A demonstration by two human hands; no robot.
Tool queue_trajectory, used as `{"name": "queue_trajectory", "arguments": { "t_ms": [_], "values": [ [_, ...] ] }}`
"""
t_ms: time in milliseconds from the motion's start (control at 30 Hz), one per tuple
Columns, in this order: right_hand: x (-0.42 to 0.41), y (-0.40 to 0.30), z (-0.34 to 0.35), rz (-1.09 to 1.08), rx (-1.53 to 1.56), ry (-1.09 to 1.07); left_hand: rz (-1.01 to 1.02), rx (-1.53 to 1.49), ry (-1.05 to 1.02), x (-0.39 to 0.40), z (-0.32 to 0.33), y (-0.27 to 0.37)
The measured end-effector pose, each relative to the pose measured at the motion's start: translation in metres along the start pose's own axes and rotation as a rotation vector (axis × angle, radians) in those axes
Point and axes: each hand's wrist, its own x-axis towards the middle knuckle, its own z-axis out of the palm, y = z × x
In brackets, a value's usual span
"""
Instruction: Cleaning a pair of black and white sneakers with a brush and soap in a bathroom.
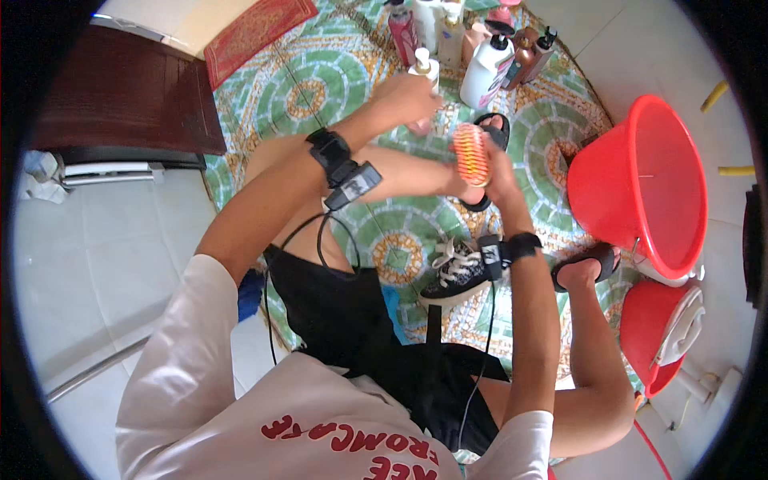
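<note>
My right hand (501, 174) grips a scrubbing brush (471, 155) whose orange and whitish bristles face up, above my foot in a black slide sandal (503, 125). My left hand (408, 102) is to the left of the brush, its fingers bent, in front of a white pump bottle (425, 67); whether it holds or touches anything is unclear. A black patterned sneaker with white laces (459, 273) lies on the tiled floor (396, 255), below the brush and beside my right wrist. Both wrists wear black straps with small cabled devices.
Several pump bottles, including a large white one (487, 72), stand on the floor at the top. A large red bucket (606, 180) and a smaller red one (648, 330) with whitish cloth stand at right. A red mat (258, 36) and a dark brown door (126, 90) are upper left.
</note>
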Motion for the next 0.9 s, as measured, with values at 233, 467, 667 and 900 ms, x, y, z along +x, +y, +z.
{"name": "queue_trajectory", "arguments": {
  "t_ms": [233, 467, 667, 900],
  "values": [
    [0.093, 0.051, 0.066, 0.064, 0.034, 0.026, -0.409, -0.091, 0.377, 0.08, 0.045, -0.118],
    [0.136, 0.081, 0.053, -0.313, 0.279, 0.483, -0.552, -0.268, 0.182, 0.117, 0.077, -0.078],
    [0.169, 0.1, 0.073, -0.405, 0.437, 0.587, -0.582, -0.363, 0.218, 0.121, 0.079, -0.082],
    [0.138, 0.075, 0.113, -0.393, 0.48, 0.541, -0.641, -0.335, 0.262, 0.11, 0.075, -0.074]
  ]
}}
